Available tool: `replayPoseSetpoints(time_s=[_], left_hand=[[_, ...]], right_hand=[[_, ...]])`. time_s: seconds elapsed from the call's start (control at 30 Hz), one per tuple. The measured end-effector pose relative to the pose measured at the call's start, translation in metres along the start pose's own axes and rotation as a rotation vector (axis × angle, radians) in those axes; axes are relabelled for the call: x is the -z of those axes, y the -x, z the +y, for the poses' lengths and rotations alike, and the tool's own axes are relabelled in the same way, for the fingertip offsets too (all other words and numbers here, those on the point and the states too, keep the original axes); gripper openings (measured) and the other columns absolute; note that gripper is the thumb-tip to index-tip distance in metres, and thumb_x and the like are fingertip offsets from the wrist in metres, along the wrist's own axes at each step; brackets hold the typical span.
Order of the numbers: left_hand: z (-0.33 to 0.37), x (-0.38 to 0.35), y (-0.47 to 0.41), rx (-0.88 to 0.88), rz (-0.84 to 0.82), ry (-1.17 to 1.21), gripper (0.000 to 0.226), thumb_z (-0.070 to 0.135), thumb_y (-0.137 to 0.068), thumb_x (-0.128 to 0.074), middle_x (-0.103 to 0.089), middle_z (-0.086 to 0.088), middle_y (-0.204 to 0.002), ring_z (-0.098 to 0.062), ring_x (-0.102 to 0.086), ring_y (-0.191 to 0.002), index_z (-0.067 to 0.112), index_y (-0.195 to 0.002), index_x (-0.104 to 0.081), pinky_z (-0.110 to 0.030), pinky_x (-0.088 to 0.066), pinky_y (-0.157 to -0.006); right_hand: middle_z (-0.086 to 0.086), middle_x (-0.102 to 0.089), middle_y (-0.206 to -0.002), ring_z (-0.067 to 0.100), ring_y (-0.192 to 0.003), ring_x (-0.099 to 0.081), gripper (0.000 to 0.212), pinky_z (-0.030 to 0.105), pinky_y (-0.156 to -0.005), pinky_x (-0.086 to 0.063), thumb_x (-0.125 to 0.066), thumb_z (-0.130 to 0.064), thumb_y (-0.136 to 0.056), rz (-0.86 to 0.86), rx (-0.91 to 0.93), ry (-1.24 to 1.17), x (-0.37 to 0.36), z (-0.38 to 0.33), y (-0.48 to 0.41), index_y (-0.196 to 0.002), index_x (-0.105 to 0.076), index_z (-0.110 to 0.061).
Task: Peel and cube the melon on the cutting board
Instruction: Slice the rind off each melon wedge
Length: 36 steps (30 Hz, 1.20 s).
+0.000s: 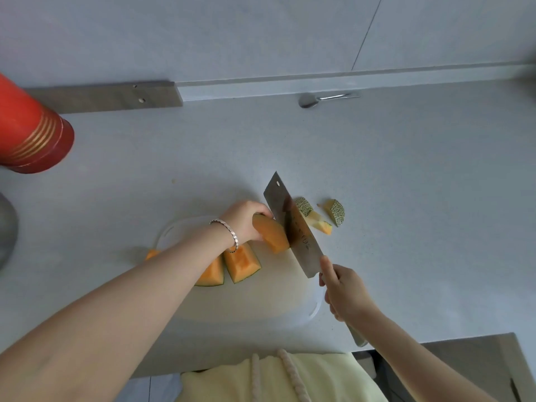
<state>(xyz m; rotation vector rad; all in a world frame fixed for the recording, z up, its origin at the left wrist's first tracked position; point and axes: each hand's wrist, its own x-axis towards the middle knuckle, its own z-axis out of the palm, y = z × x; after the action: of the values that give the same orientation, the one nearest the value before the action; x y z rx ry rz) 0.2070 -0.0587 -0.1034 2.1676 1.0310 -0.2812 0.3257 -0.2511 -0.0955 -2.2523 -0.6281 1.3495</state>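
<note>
On the white cutting board (284, 297) my left hand (243, 221) grips an orange melon wedge (271, 232), tilted on end. My right hand (346, 291) holds the handle of a wide cleaver (293, 227), with the forefinger along the blade's back. The blade stands against the wedge's right end. Two more wedges with green rind, one (241, 264) and another (213, 274), lie under my left forearm. Several cut rind pieces (317, 217) lie right of the blade on the counter.
A red cylinder with gold stripes (32, 132) stands at the far left, with a grey object (5, 230) below it. A metal spoon (319, 99) lies by the back wall. The counter's front edge (435, 339) runs close to my body.
</note>
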Motion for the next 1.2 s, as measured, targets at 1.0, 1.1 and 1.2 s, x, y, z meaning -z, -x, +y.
replayPoseSetpoints(time_s=[1.0,1.1,1.2], left_hand=[[0.009,-0.040,0.023,0.110,0.127,-0.112,0.062,0.041,-0.076,-0.070,-0.047,-0.003,-0.141,-0.017,-0.042,-0.130,0.015,-0.129,-0.051,-0.028,-0.034,-0.105],[0.009,-0.040,0.022,0.113,0.107,-0.125,0.064,0.042,-0.078,-0.068,-0.044,-0.003,-0.143,-0.017,-0.041,-0.131,0.016,-0.132,-0.048,-0.028,-0.032,-0.106],[0.011,-0.039,0.021,0.115,0.106,-0.133,0.058,0.041,-0.077,-0.069,-0.052,-0.004,-0.135,-0.020,-0.049,-0.123,0.016,-0.127,-0.053,-0.027,-0.038,-0.099]], right_hand=[[-0.002,-0.032,-0.053,0.011,-0.048,-0.027,0.051,0.023,-0.047,-0.024,-0.031,-0.048,-0.096,0.087,0.148,0.204,-0.012,-0.017,0.025,-0.060,-0.030,-0.012],[-0.003,-0.027,-0.053,0.011,-0.049,-0.024,0.050,0.022,-0.047,-0.021,-0.031,-0.047,-0.097,0.078,0.133,0.237,-0.010,-0.015,0.029,-0.060,-0.024,-0.014],[-0.003,-0.027,-0.052,0.011,-0.048,-0.025,0.050,0.023,-0.047,-0.022,-0.030,-0.046,-0.097,0.064,0.130,0.248,-0.010,-0.017,0.028,-0.059,-0.025,-0.014]])
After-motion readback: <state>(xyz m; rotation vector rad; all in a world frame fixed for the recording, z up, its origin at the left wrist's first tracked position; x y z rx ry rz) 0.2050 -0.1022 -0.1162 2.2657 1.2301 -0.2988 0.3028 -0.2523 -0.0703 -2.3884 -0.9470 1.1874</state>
